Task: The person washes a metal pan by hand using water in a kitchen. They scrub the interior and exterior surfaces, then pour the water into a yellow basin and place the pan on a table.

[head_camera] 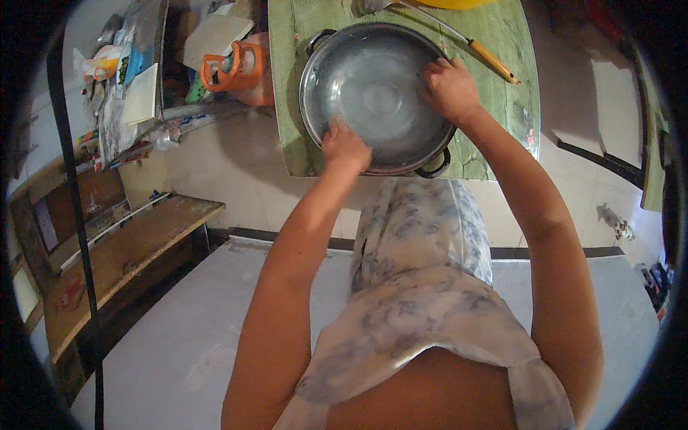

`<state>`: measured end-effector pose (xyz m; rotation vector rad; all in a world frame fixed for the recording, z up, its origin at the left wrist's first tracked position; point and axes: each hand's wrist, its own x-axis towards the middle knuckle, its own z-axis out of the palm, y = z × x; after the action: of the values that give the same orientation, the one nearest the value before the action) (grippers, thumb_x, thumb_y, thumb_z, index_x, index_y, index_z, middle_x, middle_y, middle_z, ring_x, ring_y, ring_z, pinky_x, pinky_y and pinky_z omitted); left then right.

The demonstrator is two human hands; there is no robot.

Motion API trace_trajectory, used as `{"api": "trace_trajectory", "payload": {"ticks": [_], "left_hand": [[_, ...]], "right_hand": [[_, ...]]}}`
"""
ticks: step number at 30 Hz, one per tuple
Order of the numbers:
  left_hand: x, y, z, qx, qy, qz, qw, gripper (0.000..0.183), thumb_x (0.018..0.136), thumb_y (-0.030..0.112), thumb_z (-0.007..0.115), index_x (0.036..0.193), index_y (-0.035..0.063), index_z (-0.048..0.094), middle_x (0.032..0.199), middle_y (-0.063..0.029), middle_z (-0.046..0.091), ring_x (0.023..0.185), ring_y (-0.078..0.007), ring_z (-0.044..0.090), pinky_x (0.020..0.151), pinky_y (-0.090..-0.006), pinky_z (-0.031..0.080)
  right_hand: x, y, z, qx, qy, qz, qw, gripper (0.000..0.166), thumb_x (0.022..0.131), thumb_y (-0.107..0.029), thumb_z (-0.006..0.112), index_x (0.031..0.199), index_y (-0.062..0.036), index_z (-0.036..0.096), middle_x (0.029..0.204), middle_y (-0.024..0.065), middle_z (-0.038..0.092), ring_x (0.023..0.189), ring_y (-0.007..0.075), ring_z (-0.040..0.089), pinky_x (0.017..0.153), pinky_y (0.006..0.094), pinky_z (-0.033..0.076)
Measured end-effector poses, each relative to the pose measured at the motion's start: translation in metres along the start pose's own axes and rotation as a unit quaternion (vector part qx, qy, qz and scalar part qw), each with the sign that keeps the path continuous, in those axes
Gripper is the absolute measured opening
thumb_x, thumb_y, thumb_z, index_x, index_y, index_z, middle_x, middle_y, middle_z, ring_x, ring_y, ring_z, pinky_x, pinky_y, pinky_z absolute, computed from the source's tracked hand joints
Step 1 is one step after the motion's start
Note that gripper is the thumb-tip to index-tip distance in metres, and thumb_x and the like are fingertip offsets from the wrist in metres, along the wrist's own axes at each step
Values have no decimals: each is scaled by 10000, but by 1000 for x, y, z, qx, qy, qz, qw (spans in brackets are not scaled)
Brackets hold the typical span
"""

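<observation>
A wide metal wok (381, 99) with two black loop handles rests on a table (505, 118) with a green wood-grain top. One handle (434, 164) points towards me at the lower right, the other away at the upper left. My right hand (451, 91) grips the wok's right rim, its fingers curled. At the near left rim, my left hand (346, 148) reaches over the wok's inside with blurred fingertips; whether it grips the rim is unclear. The wok holds no food; its inside has a pale sheen.
Beyond my right hand lies a ladle-like utensil with a wooden handle (492, 62), beside a yellow object (457, 3). An orange gas cylinder (252, 70) stands left of the table. Further left are a cluttered shelf (121, 107) and a wooden bench (140, 258). A small animal (615, 221) is on the right-hand floor.
</observation>
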<state>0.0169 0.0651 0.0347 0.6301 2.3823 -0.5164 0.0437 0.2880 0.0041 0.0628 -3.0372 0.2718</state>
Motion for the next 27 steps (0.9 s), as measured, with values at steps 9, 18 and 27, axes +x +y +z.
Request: {"api": "trace_trajectory", "payload": {"ticks": [9, 18, 27], "left_hand": [[26, -2, -16, -70, 28, -36, 996, 615, 764, 337, 530, 1193, -85, 399, 1356, -185, 218, 1219, -289, 285, 958, -361, 304], [-20, 29, -10, -105, -59, 38, 992, 473, 807, 334, 379, 1017, -42, 573, 1231, -217, 412, 1144, -339, 379, 961, -384, 310], [-21, 22, -1, -133, -174, 196, 956, 440, 829, 277, 325, 987, -45, 579, 1139, -180, 512, 1158, -316, 384, 957, -404, 305]], "right_hand": [[0, -4, 4, -22, -14, 16, 1000, 150, 643, -210, 563, 722, -87, 596, 834, 41, 592, 885, 189, 527, 747, 315, 386], [0, -8, 0, -11, 2, 23, 1000, 123, 674, -173, 539, 745, -94, 601, 866, 35, 590, 902, 184, 526, 758, 313, 378], [1, -8, -2, -14, 4, 21, 1000, 104, 661, -152, 550, 735, -95, 596, 831, 29, 590, 875, 178, 535, 730, 308, 387]]}}
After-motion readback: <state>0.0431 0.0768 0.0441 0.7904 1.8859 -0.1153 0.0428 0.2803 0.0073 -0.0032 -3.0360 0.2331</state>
